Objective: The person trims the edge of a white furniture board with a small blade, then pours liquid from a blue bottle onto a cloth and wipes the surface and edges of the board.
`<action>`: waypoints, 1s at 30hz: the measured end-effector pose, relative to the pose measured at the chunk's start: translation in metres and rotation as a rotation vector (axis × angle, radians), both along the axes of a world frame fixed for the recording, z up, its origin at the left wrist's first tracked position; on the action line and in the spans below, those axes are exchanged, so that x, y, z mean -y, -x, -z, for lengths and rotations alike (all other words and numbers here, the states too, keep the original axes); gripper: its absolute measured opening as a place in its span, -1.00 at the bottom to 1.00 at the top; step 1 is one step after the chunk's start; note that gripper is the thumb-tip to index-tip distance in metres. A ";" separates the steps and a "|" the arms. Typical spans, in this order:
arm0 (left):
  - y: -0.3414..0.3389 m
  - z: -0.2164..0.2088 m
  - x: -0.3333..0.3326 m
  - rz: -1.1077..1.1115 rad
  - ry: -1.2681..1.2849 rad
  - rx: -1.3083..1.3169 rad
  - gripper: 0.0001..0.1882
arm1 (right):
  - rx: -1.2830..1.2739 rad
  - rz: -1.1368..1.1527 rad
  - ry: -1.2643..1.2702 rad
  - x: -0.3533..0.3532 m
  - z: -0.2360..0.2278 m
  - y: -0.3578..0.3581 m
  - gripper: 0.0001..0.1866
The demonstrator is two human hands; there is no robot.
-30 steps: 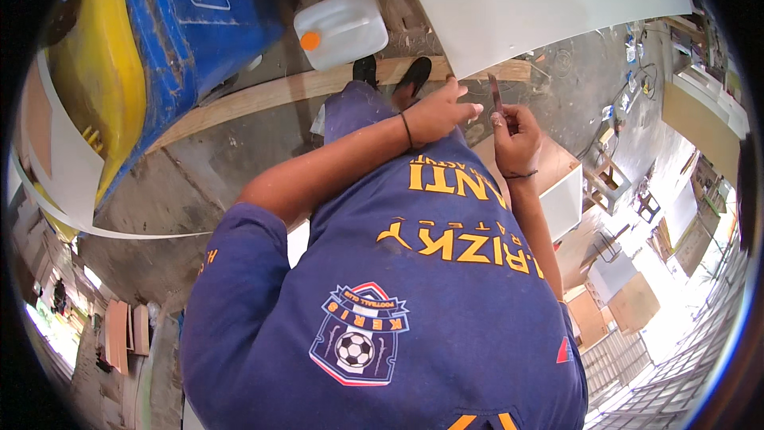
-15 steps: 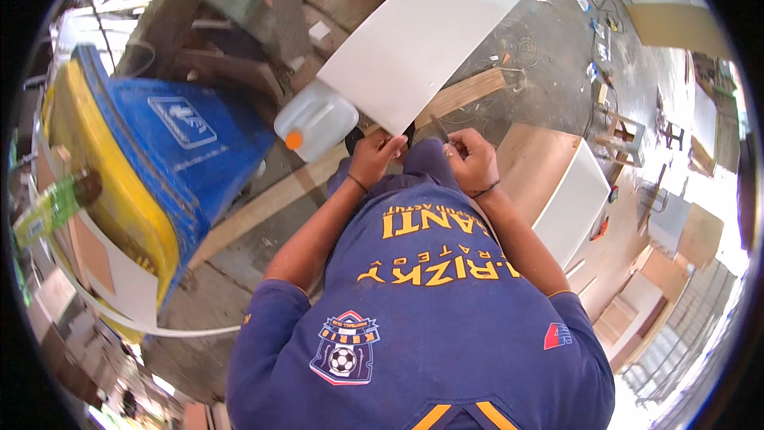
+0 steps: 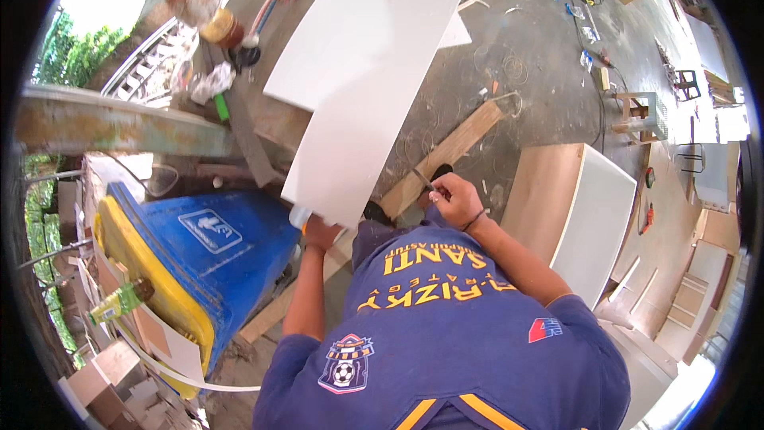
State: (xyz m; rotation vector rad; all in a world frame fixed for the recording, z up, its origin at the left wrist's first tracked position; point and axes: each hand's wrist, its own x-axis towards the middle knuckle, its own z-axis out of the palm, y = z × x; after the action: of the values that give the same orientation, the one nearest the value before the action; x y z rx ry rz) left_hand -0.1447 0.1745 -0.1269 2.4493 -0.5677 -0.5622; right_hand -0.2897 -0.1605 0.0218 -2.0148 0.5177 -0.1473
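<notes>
My left hand [image 3: 322, 236] is at the near end of a long white panel [image 3: 370, 87]. Its fingers pass under the panel edge and are hidden, so I cannot tell whether they grip anything. Beside it, a bit of a clear plastic jug [image 3: 299, 216] shows, the rest covered by the panel. My right hand [image 3: 456, 202] is closed around a thin, dark, stick-like tool [image 3: 423, 180], its tip pointing away to the left. Below that tip, a wooden plank [image 3: 446, 147] lies on the floor.
On the left stands a blue and yellow bin [image 3: 215, 271] with a green bottle [image 3: 119, 301] near it. A box-shaped cabinet [image 3: 541, 207] is close on my right. Farther right are a small stool [image 3: 643, 117] and a red-orange tool [image 3: 648, 219]. Cables and litter lie on the far floor.
My view has turned. The left hand has left its place near the right hand and gone to the left, under the panel edge. The right hand still holds the thin tool.
</notes>
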 end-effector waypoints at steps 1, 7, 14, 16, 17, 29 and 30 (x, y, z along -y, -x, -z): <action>0.007 0.009 -0.017 -0.232 -0.006 -0.084 -0.42 | 0.019 -0.011 0.004 0.012 0.004 -0.002 -0.85; 0.012 -0.086 0.050 -0.452 -0.105 0.689 -0.40 | 0.008 0.259 -0.048 0.106 0.004 0.023 -0.83; -0.001 -0.119 0.261 0.267 -0.361 0.401 -0.20 | 0.022 0.459 -0.048 0.200 0.027 0.066 -0.85; -0.025 -0.126 0.314 0.365 -0.412 0.477 -0.26 | 0.016 0.509 -0.057 0.222 0.028 0.074 -0.87; -0.038 -0.126 0.334 0.375 -0.371 0.510 -0.29 | 0.007 0.529 -0.066 0.229 0.029 0.077 -0.88; -0.162 -0.111 0.549 0.397 -0.261 0.600 -0.33 | -0.135 0.745 -0.408 0.299 0.078 0.078 -0.86; -0.168 -0.112 0.568 0.398 -0.270 0.607 -0.33 | -0.167 0.766 -0.499 0.308 0.077 0.074 -0.85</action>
State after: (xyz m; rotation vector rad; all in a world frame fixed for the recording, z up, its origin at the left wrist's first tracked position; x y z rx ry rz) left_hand 0.0232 -0.3937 -0.0154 2.7763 -1.3152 -0.0177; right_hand -0.3637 -0.4687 -0.0549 -1.2702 1.2807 -0.2815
